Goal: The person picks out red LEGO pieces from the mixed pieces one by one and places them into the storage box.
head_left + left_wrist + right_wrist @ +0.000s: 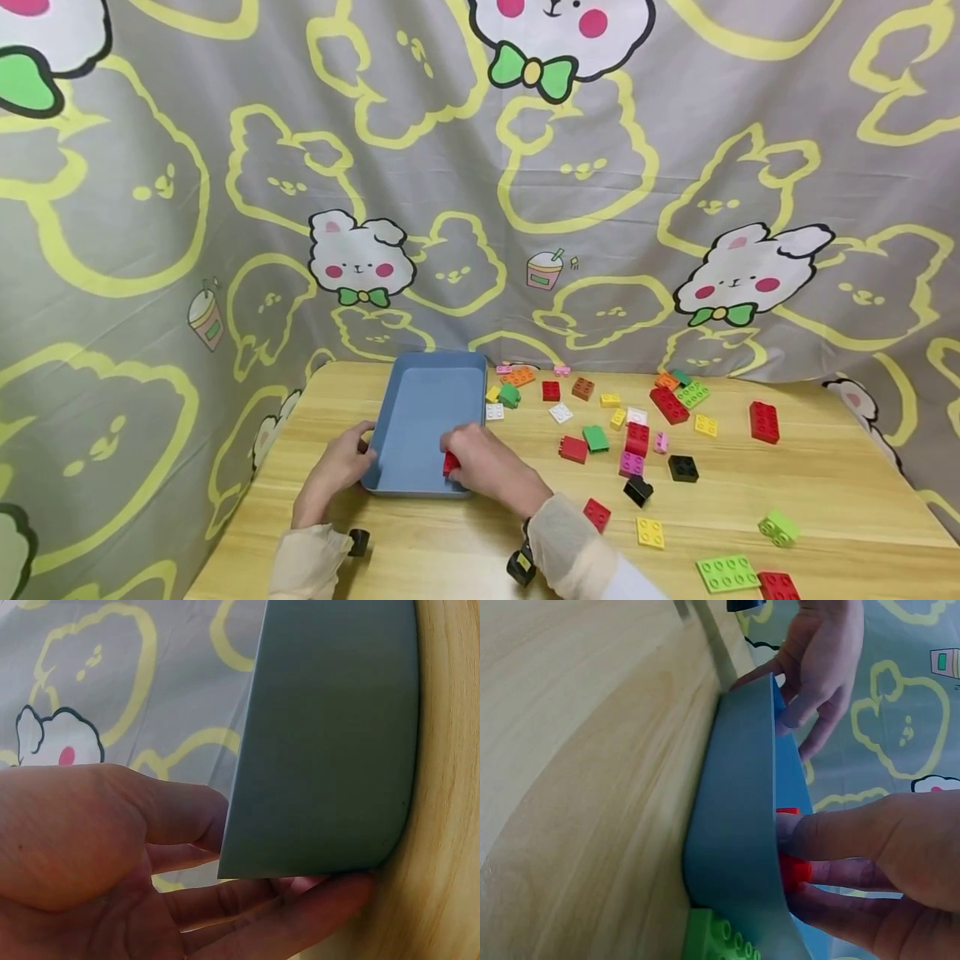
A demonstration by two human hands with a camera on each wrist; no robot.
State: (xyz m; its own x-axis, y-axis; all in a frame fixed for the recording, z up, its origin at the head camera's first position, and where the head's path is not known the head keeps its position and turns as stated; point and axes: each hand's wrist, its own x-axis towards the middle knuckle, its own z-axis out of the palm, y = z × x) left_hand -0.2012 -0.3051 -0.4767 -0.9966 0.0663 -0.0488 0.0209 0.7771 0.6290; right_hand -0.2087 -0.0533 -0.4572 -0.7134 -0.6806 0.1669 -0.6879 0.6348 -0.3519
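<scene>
A blue rectangular tray [423,408] lies on the wooden table. My left hand [341,461] grips its left side near the front corner; in the left wrist view the thumb is at the rim and other fingers lie along the outer wall [330,750]. Inside the tray, by the front right corner, my right hand [487,463] pinches a red toy brick [450,463]. The right wrist view shows that red brick [795,871] between thumb and fingertips, partly hidden by the tray wall [735,810]. Whether it touches the tray floor I cannot tell.
Several loose toy bricks lie right of the tray, among them a black brick [683,468], a yellow brick [650,532] and a long lime-green brick [727,573]. A green brick [705,937] sits near the tray's outer wall. A patterned curtain [465,175] hangs behind the table.
</scene>
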